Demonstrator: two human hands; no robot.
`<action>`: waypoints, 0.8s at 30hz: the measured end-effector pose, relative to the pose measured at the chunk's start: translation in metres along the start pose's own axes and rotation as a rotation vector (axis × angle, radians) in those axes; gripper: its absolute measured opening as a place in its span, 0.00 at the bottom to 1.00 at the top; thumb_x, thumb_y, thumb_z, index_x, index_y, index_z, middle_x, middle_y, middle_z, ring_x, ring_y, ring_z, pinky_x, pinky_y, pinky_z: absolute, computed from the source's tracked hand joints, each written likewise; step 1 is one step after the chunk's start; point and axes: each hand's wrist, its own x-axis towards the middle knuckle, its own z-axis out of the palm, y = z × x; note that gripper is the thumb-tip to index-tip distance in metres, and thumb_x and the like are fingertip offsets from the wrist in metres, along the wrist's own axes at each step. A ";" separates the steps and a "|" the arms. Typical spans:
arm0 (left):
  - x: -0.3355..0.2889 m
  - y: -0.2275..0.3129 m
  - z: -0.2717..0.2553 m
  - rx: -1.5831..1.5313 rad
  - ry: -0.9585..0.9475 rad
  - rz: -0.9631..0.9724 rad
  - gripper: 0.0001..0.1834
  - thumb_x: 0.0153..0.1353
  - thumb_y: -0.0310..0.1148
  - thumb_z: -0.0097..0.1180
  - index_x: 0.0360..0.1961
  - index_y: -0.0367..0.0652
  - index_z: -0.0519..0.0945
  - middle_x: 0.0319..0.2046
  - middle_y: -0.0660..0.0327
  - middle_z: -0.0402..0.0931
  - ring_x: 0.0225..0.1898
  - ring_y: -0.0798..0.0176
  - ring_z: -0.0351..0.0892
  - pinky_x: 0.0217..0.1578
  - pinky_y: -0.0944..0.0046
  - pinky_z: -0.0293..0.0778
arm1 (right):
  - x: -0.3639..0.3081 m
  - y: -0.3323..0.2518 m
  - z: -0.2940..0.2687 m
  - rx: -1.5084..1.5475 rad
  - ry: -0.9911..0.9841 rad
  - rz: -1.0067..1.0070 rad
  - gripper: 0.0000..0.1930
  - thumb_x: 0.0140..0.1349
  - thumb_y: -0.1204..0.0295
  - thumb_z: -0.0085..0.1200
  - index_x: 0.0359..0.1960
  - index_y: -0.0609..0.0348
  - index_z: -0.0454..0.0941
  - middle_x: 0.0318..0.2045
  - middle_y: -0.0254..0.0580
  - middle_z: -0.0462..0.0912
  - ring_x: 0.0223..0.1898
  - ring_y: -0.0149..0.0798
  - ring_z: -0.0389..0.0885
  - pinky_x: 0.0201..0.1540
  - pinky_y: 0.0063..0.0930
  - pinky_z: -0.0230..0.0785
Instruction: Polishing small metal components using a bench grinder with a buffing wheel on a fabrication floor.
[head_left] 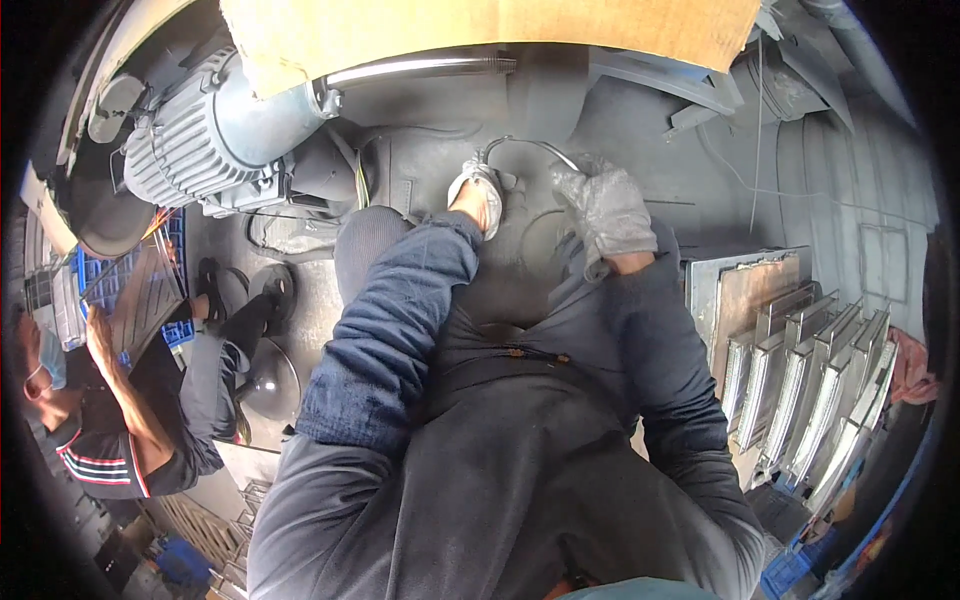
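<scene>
A thin, shiny curved metal rod (535,143) arches between my two gloved hands, in front of my knees. My left hand (478,196), in a whitish glove, is closed around its left end. At the other end, my right hand (606,208) grips the rod in a thick grey work glove with the fingers bent. The gloves hide both rod ends. Below the hands lie my lap and dark trousers.
A finned grey electric motor (190,130) stands at the upper left. A cardboard sheet (490,28) overhangs the top. Several metal frames (790,385) stand in a row to my right. At left another person (130,420) sits holding a flat panel.
</scene>
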 end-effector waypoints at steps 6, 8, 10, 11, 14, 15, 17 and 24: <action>0.014 -0.007 -0.028 -0.055 0.014 -0.031 0.33 0.75 0.57 0.34 0.64 0.46 0.79 0.65 0.55 0.76 0.63 0.49 0.76 0.63 0.46 0.70 | 0.011 -0.003 0.006 -0.685 -0.061 -0.558 0.14 0.69 0.59 0.57 0.40 0.56 0.87 0.40 0.52 0.88 0.37 0.55 0.87 0.39 0.46 0.80; 0.019 -0.013 -0.032 -0.060 0.001 -0.025 0.30 0.76 0.54 0.35 0.64 0.48 0.79 0.66 0.57 0.76 0.64 0.50 0.76 0.63 0.46 0.70 | 0.012 0.012 0.010 -0.318 0.107 -0.570 0.15 0.69 0.59 0.56 0.41 0.57 0.86 0.39 0.54 0.87 0.37 0.57 0.86 0.40 0.49 0.79; 0.019 -0.010 -0.040 -0.056 0.002 -0.053 0.28 0.76 0.51 0.37 0.65 0.50 0.79 0.66 0.59 0.76 0.64 0.51 0.76 0.63 0.46 0.71 | 0.017 -0.018 0.022 -0.268 0.064 -0.292 0.16 0.69 0.58 0.56 0.41 0.58 0.86 0.38 0.54 0.87 0.38 0.57 0.87 0.41 0.48 0.79; 0.018 -0.016 -0.040 -0.047 -0.007 -0.072 0.27 0.76 0.50 0.37 0.65 0.51 0.79 0.66 0.60 0.77 0.64 0.52 0.76 0.63 0.46 0.71 | 0.016 -0.027 0.021 -0.217 0.030 -0.018 0.17 0.69 0.57 0.57 0.42 0.59 0.86 0.37 0.54 0.87 0.38 0.57 0.87 0.41 0.47 0.79; -0.074 -0.025 0.049 0.065 0.206 -0.096 0.33 0.78 0.56 0.34 0.66 0.39 0.72 0.62 0.56 0.79 0.62 0.56 0.77 0.63 0.53 0.72 | -0.030 -0.008 -0.015 -0.281 0.100 -0.278 0.21 0.69 0.53 0.57 0.42 0.62 0.85 0.33 0.53 0.88 0.34 0.54 0.87 0.40 0.44 0.79; -0.081 -0.025 0.048 0.090 0.074 -0.034 0.34 0.78 0.58 0.35 0.65 0.39 0.73 0.61 0.54 0.79 0.61 0.53 0.78 0.62 0.50 0.72 | -0.054 -0.026 -0.034 -0.021 0.185 -0.100 0.22 0.70 0.52 0.57 0.42 0.62 0.85 0.30 0.52 0.88 0.31 0.51 0.87 0.39 0.43 0.78; -0.084 -0.023 0.041 0.161 -0.232 0.050 0.37 0.76 0.62 0.36 0.64 0.39 0.74 0.61 0.50 0.78 0.60 0.48 0.78 0.60 0.44 0.73 | -0.075 0.022 -0.049 0.471 0.241 -0.109 0.19 0.71 0.55 0.57 0.45 0.61 0.84 0.26 0.47 0.86 0.28 0.47 0.85 0.38 0.40 0.78; -0.063 -0.033 0.019 0.362 -0.250 -0.207 0.33 0.72 0.64 0.45 0.56 0.45 0.82 0.55 0.50 0.82 0.55 0.42 0.79 0.57 0.37 0.75 | -0.292 0.045 -0.189 0.817 1.033 -0.400 0.21 0.71 0.56 0.59 0.55 0.59 0.75 0.33 0.41 0.83 0.30 0.34 0.82 0.32 0.30 0.78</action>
